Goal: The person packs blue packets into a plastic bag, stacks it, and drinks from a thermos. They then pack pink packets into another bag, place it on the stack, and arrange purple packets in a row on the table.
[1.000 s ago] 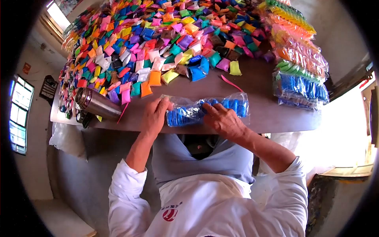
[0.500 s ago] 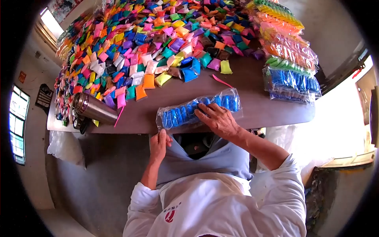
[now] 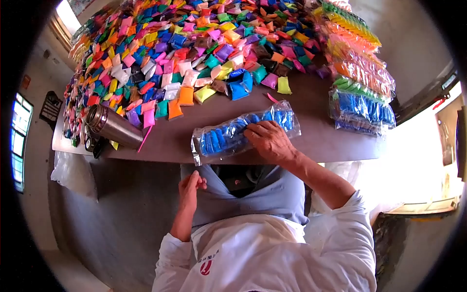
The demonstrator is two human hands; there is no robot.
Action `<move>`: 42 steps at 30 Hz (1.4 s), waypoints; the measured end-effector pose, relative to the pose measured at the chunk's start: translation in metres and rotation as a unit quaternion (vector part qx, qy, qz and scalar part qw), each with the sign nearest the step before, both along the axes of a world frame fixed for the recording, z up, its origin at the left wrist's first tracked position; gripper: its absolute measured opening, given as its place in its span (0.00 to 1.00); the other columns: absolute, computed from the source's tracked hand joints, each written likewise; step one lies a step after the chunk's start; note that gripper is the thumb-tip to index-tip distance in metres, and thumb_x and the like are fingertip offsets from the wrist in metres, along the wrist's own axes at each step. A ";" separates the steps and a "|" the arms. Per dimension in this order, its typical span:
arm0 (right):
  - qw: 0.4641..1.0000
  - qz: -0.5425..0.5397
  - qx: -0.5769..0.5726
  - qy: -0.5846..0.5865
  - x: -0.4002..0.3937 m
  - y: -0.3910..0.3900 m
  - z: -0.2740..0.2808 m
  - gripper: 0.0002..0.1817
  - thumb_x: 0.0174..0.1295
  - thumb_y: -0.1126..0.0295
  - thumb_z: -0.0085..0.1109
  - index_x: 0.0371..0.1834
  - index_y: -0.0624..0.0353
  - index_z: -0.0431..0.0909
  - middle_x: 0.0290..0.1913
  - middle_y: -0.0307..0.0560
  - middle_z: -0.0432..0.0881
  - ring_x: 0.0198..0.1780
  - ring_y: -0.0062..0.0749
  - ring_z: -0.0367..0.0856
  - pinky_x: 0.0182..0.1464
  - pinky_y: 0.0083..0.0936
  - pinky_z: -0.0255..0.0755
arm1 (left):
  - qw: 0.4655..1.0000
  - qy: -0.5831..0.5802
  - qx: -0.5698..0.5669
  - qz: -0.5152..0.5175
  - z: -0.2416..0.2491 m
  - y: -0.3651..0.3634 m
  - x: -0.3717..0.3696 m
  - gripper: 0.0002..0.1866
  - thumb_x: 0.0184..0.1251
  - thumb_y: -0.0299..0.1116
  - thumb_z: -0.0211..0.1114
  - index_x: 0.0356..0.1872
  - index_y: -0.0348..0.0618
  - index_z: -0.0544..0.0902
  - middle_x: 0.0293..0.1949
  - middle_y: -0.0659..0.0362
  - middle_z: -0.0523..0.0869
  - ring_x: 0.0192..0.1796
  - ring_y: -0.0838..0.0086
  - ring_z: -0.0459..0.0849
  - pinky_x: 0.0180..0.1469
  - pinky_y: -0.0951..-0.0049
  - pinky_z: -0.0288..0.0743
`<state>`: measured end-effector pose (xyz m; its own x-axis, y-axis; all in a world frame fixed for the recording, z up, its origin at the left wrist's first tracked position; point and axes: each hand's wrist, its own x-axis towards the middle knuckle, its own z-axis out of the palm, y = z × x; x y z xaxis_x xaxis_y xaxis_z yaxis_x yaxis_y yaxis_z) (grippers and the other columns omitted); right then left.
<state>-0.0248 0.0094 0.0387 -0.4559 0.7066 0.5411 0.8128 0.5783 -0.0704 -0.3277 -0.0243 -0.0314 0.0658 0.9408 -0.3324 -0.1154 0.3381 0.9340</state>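
Note:
A clear plastic bag (image 3: 224,139) with a row of blue packets inside lies at the table's front edge, slightly slanted, its left corner hanging over the edge. My right hand (image 3: 270,142) rests on the middle of this bag, with bent fingers gripping the blue packets through the film. Just below the bag's left corner, my left hand (image 3: 191,188) hangs off the table over my lap. It is apart from the bag, with loosely bent fingers and nothing visible in them.
A large heap of small coloured packets (image 3: 194,63) covers the back and left of the table (image 3: 311,117). Filled clear bags (image 3: 362,104) are stacked at the right. A steel flask (image 3: 116,127) leans at the left near a pink strip (image 3: 145,139).
My left hand has let go of the bag's left corner and moved down and slightly left. My right hand stays on the bag, its fingers more bent.

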 end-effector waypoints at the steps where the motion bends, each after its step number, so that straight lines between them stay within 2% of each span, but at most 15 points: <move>1: 1.000 -0.002 0.010 -0.004 0.003 0.001 -0.007 0.14 0.54 0.71 0.57 0.45 0.57 0.77 0.46 0.44 0.78 0.48 0.38 0.76 0.51 0.37 0.68 | 1.000 -0.002 0.000 0.001 0.001 0.000 0.003 0.18 0.68 0.43 0.61 0.24 0.39 0.77 0.26 0.55 0.82 0.26 0.75 0.79 0.33 0.75 0.74; 3: 1.000 -0.005 0.022 -0.010 0.005 0.004 -0.006 0.15 0.54 0.71 0.56 0.46 0.58 0.77 0.48 0.44 0.79 0.49 0.39 0.76 0.51 0.37 0.68 | 1.000 -0.020 0.013 -0.020 0.004 0.003 0.008 0.18 0.68 0.42 0.61 0.23 0.38 0.77 0.26 0.55 0.82 0.26 0.75 0.79 0.33 0.74 0.74; 5: 0.992 -0.028 -0.119 0.010 0.005 0.008 0.007 0.13 0.54 0.71 0.56 0.43 0.58 0.80 0.45 0.46 0.82 0.49 0.41 0.78 0.54 0.38 0.68 | 0.999 -0.031 0.022 -0.034 0.006 0.005 0.010 0.18 0.68 0.41 0.61 0.24 0.38 0.77 0.27 0.55 0.82 0.26 0.74 0.79 0.34 0.74 0.75; 9: 0.983 -0.031 -0.168 0.066 0.007 0.013 0.048 0.10 0.54 0.72 0.55 0.38 0.59 0.81 0.40 0.48 0.84 0.47 0.43 0.80 0.53 0.38 0.69 | 0.997 -0.028 0.039 -0.060 0.005 0.006 0.007 0.17 0.68 0.40 0.61 0.24 0.38 0.78 0.27 0.55 0.83 0.27 0.73 0.81 0.35 0.73 0.76; 11: 0.918 -0.026 -0.380 0.115 0.014 0.020 0.065 0.10 0.56 0.74 0.57 0.40 0.59 0.83 0.39 0.48 0.85 0.47 0.43 0.81 0.53 0.33 0.73 | 0.996 -0.039 0.039 -0.075 0.004 0.007 0.008 0.17 0.68 0.41 0.61 0.25 0.39 0.79 0.28 0.55 0.84 0.28 0.72 0.82 0.37 0.73 0.76; 16: 0.888 0.050 -0.442 0.117 0.038 0.035 0.057 0.12 0.57 0.73 0.57 0.44 0.60 0.82 0.41 0.47 0.85 0.45 0.34 0.82 0.51 0.28 0.74 | 0.990 -0.066 0.027 -0.119 0.012 0.006 0.035 0.19 0.70 0.46 0.58 0.29 0.39 0.79 0.32 0.54 0.85 0.34 0.71 0.83 0.42 0.73 0.76; 18: 0.800 0.071 -0.568 0.179 0.037 0.034 0.051 0.13 0.57 0.71 0.59 0.46 0.59 0.82 0.39 0.42 0.84 0.43 0.26 0.80 0.49 0.25 0.73 | 0.975 -0.118 0.035 -0.184 0.014 0.005 0.055 0.22 0.71 0.50 0.55 0.35 0.38 0.81 0.35 0.53 0.85 0.38 0.70 0.84 0.47 0.72 0.76; 22: 0.763 0.054 -0.608 0.216 0.042 0.020 0.056 0.15 0.56 0.69 0.61 0.47 0.59 0.81 0.37 0.37 0.82 0.40 0.21 0.76 0.46 0.23 0.72 | 0.952 -0.135 0.029 -0.275 0.011 0.007 0.078 0.26 0.70 0.53 0.55 0.44 0.35 0.82 0.40 0.52 0.85 0.45 0.70 0.84 0.51 0.71 0.76; 25: 0.731 0.078 -0.631 0.247 0.057 0.017 0.044 0.16 0.57 0.69 0.61 0.48 0.60 0.81 0.37 0.37 0.82 0.39 0.20 0.76 0.44 0.22 0.71 | 0.945 -0.096 0.078 -0.303 0.008 0.006 0.078 0.26 0.71 0.57 0.52 0.46 0.39 0.77 0.42 0.54 0.83 0.49 0.65 0.82 0.51 0.66 0.75; 30: 0.690 0.104 -0.664 0.268 0.066 0.024 0.032 0.14 0.57 0.69 0.62 0.46 0.62 0.81 0.35 0.36 0.82 0.38 0.19 0.75 0.42 0.22 0.72 | 0.944 -0.070 0.064 -0.315 0.013 0.009 0.080 0.25 0.70 0.55 0.55 0.42 0.38 0.78 0.44 0.51 0.84 0.47 0.64 0.83 0.49 0.64 0.77; 34: 0.715 0.122 -0.649 0.230 0.066 0.047 0.017 0.14 0.56 0.68 0.62 0.45 0.61 0.82 0.35 0.39 0.85 0.39 0.24 0.79 0.44 0.26 0.73 | 0.963 -0.048 -0.016 -0.264 0.030 0.014 0.083 0.22 0.72 0.51 0.53 0.38 0.38 0.79 0.41 0.52 0.85 0.41 0.66 0.85 0.44 0.68 0.77; 36: 0.864 0.014 -0.504 0.014 0.063 0.053 0.024 0.12 0.55 0.68 0.61 0.42 0.57 0.83 0.37 0.46 0.86 0.41 0.35 0.83 0.46 0.32 0.74 | 0.965 -0.004 -0.026 -0.262 0.040 0.019 0.082 0.22 0.73 0.50 0.52 0.36 0.38 0.79 0.40 0.52 0.85 0.38 0.68 0.85 0.43 0.70 0.77; 39: 0.916 -0.057 -0.383 -0.108 0.059 0.068 0.003 0.10 0.55 0.67 0.58 0.39 0.53 0.84 0.39 0.50 0.85 0.43 0.45 0.82 0.47 0.38 0.74 | 0.951 0.099 0.086 -0.280 0.070 0.028 0.075 0.21 0.75 0.48 0.51 0.35 0.39 0.79 0.38 0.53 0.85 0.34 0.71 0.85 0.40 0.73 0.76; 40: 0.916 -0.053 -0.383 -0.108 0.058 0.066 0.003 0.10 0.55 0.67 0.58 0.39 0.53 0.84 0.39 0.50 0.85 0.43 0.45 0.82 0.47 0.38 0.74 | 0.955 0.103 0.104 -0.257 0.076 0.033 0.071 0.21 0.75 0.48 0.50 0.34 0.39 0.79 0.37 0.53 0.85 0.34 0.72 0.84 0.40 0.74 0.76; 42: 0.933 -0.141 -0.330 0.023 0.062 0.052 0.012 0.09 0.57 0.69 0.55 0.38 0.53 0.84 0.37 0.51 0.85 0.43 0.48 0.82 0.46 0.39 0.75 | 0.956 0.123 0.146 -0.221 0.088 0.042 0.065 0.22 0.75 0.48 0.51 0.32 0.38 0.79 0.34 0.55 0.84 0.33 0.74 0.83 0.39 0.75 0.76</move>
